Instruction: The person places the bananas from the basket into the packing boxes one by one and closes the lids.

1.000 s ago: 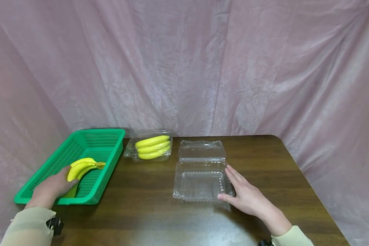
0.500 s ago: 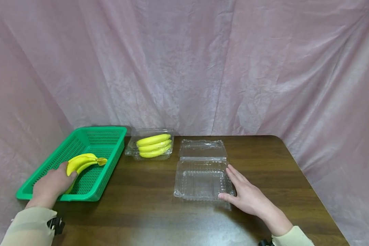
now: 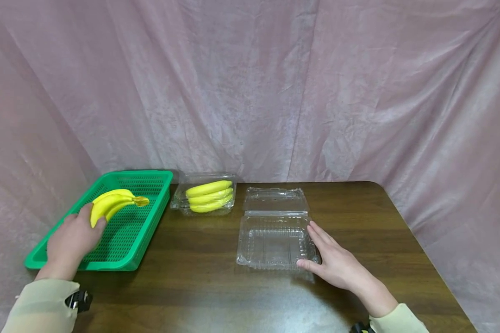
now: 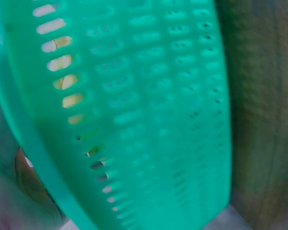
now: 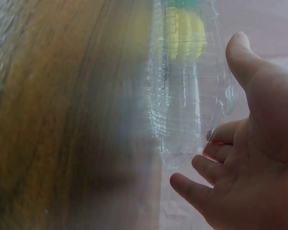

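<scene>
My left hand grips a small bunch of yellow bananas by its lower end, above the floor of the green basket. The stem end points right. In the left wrist view the perforated basket wall fills most of the picture, and yellow shows through its slots. On the table lies a clear plastic clamshell container with its lid folded back; nothing lies inside it. My right hand has its fingers extended at the container's right edge, thumb near the front corner.
A second clear plastic container with several bananas in it stands at the back, between the basket and the opened container. The wooden table ends at a pink curtain behind.
My left hand has raised the bananas from the basket floor, up and slightly away from me. My right hand stays at the container's edge.
</scene>
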The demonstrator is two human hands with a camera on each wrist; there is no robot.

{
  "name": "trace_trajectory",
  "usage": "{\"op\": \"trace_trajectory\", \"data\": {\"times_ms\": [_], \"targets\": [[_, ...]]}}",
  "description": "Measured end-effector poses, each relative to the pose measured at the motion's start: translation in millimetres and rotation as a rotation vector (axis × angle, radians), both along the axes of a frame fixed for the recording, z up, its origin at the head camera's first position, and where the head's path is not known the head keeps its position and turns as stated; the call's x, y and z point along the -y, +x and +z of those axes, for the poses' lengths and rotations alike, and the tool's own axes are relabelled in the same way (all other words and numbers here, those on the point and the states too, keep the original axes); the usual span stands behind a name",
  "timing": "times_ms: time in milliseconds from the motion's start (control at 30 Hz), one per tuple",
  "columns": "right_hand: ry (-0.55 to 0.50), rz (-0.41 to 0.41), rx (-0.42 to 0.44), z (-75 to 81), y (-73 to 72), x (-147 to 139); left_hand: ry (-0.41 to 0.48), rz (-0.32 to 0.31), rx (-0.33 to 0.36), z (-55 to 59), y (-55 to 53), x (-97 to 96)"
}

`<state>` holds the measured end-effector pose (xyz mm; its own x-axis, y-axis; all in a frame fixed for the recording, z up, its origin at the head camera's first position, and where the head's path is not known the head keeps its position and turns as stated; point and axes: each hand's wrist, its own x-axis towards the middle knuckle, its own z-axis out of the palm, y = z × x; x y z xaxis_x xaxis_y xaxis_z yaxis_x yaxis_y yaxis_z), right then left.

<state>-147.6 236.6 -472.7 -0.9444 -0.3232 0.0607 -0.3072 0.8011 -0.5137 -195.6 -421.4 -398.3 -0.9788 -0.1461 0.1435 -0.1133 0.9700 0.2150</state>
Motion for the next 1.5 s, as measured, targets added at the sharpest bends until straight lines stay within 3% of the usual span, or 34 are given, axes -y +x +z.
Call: {"op": "trace_trajectory", "data": {"times_ms": [400, 633, 1133, 1500], "targets": [[-0.008, 0.016, 0.007, 3.5, 1.7, -2, 0.010, -0.054, -0.091, 21.8, -0.8, -39.6], [-0.001, 0.006, 0.011, 1.3, 4.4, -2, 0.014, -0.074, -0.099, 29.1, -0.7, -62.3], [-0.016, 0.041, 0.018, 8.2, 0.3, -1, 0.030, -0.142, -0.151, 35.4, 1.1, -106.0], [0.000, 0.029, -0.024, 5.6, 3.1, -3, 0.050, -0.182, -0.166, 32.4, 2.2, -141.6]]}}
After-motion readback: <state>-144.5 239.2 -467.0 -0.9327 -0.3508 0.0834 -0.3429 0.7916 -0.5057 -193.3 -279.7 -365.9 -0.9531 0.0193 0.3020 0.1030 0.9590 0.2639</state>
